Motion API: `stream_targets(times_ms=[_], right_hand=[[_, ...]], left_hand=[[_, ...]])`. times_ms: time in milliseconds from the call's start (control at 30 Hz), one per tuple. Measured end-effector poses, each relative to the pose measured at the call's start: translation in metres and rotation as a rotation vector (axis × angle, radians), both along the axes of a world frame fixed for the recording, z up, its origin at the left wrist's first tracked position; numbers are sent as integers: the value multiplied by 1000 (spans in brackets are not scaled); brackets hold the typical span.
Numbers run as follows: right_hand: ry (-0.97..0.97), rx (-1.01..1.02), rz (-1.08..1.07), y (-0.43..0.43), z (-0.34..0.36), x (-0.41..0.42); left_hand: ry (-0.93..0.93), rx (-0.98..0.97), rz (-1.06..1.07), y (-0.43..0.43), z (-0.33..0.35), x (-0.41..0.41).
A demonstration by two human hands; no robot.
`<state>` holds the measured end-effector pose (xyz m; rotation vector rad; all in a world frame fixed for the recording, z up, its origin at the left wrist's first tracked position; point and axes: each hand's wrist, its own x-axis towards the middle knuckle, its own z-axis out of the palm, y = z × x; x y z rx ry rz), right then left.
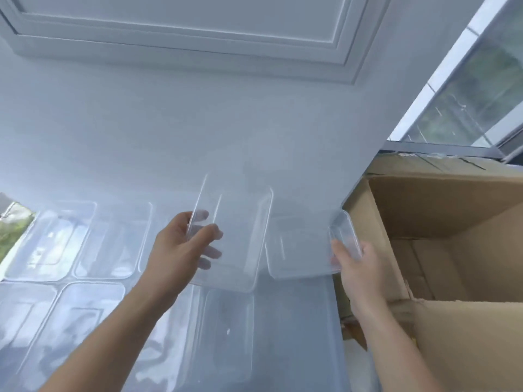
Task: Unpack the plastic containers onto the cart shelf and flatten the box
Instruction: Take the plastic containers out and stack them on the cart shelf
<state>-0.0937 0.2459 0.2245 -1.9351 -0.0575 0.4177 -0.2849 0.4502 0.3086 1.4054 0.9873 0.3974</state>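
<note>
your left hand (184, 244) pinches one clear container (235, 241) mid-frame, your right hand (353, 264) grips another container (305, 250); both tilted for shelving.

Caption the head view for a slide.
Left hand holds a clear container, right hand a second container, above a shelf of unpacked containers beside an open cardboard box.

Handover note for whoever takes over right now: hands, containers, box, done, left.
Left hand grips one clear rectangular plastic container by its rim, tilted above the white shelf. Right hand grips a second clear container by its end, beside the first.
Done: several clear containers lie in rows on the shelf.
Brown cardboard box, right, is open; no containers in its visible part.
Left: set down both, flatten box.
</note>
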Motion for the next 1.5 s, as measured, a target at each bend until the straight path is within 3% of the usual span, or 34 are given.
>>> stream_targets(times_ms=[467,600,900,1400,1500], right_hand=[[4,-107,-93,26,-71,19],[-105,-226,-91,28,-82,21],[-197,-287,-81,37,-87,17],[-87,-222,-172,41,-96,21],[-190,-283,-148,37,-73,19]], left_hand=[[62,18,15,14,-18,32],[77,15,4,11,-20,35],[90,10,-15,4,-23,39],[126,17,-64,6,-27,40],[139,23,-99,7,-25,43]])
